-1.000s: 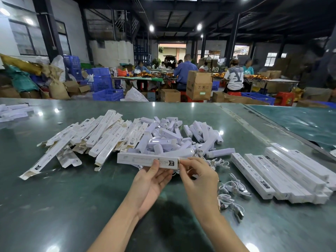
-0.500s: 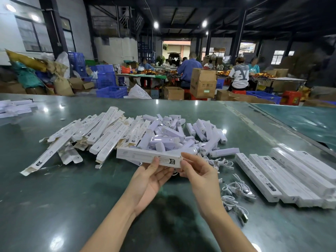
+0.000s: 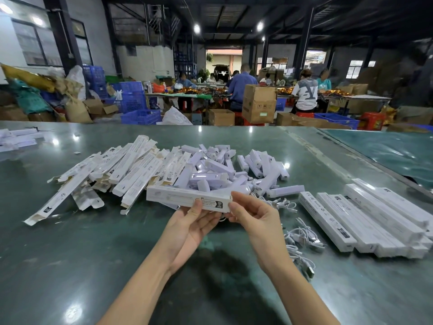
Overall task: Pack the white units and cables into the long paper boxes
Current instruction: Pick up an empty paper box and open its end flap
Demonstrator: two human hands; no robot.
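Palms up, left hand (image 3: 187,227) and right hand (image 3: 257,219) pinch one long paper box (image 3: 185,198).

1. The paper box (image 3: 187,198) in the grip is matt white card.
2. Just beyond it, the white units (image 3: 208,178) look like smooth, glossy plastic.
3. Below, the green surface (image 3: 70,254) is glossy and reflects lamps.

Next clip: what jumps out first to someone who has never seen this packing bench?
Front and centre, the left hand and right hand hold one long paper box level above the green table. Behind it lies a heap of white units, with flat unfilled boxes fanned out to its left. On the right sit a neat row of closed boxes and loose white cables.
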